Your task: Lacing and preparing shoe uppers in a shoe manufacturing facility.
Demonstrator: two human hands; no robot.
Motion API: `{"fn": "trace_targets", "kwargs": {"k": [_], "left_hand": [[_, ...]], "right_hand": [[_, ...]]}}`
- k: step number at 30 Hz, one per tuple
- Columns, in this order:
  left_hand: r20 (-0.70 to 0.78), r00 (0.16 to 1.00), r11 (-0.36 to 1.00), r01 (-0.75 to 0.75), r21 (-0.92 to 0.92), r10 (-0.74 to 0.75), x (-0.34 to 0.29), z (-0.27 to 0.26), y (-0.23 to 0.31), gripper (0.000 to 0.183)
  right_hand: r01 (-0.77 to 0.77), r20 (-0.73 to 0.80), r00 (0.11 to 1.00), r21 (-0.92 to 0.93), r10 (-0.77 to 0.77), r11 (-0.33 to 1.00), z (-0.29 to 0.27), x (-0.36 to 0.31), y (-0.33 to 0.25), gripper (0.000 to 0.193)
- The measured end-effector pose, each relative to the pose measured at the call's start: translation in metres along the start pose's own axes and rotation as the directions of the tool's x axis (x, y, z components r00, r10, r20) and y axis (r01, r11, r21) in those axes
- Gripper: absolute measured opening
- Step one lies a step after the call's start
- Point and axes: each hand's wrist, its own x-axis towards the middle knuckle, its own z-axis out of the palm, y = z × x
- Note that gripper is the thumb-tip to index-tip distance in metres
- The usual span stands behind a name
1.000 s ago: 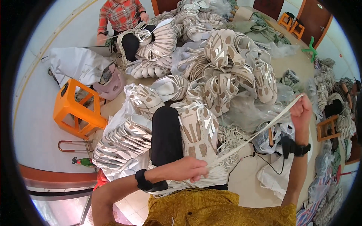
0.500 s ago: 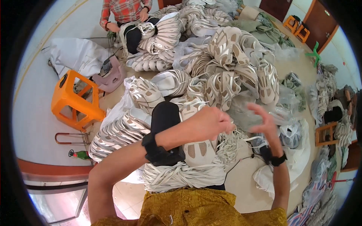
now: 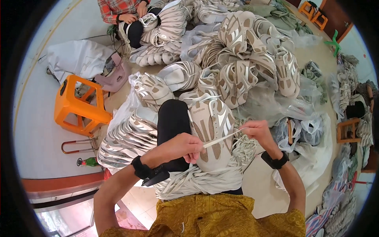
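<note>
Flat white lace stretched between two pinching hands, over a beige-and-white mesh shoe upper on the lap.

Left hand closed on the near end, right hand closed on the far end, upper just beneath both. Likely risks: lace slipping from a pinch if pulled hard, or snagging in the loose white lace bundle under the wrists. Counted: one held lace, one upper in work, dozens piled beyond, one orange plastic stool left of the left hand.

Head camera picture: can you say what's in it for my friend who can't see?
Two hands, left hand and right hand, hold a white shoelace stretched over a beige shoe upper. More uppers lie piled ahead, beside an orange stool.
</note>
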Motion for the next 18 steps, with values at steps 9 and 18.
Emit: {"fn": "trace_targets", "kwargs": {"k": [9, 18], "left_hand": [[0.07, 0.996, 0.94, -0.03, -0.34, 0.057, 0.015, 0.012, 0.005, 0.026], [0.139, 0.984, 0.833, -0.015, -0.553, 0.11, 0.007, 0.022, -0.014, 0.028]], "right_hand": [[0.634, 0.156, 0.769, -0.301, -0.619, 0.712, 0.08, -0.003, -0.033, 0.038], [0.143, 0.187, 0.972, 0.022, -0.145, 0.989, 0.09, -0.01, -0.025, 0.014]]}}
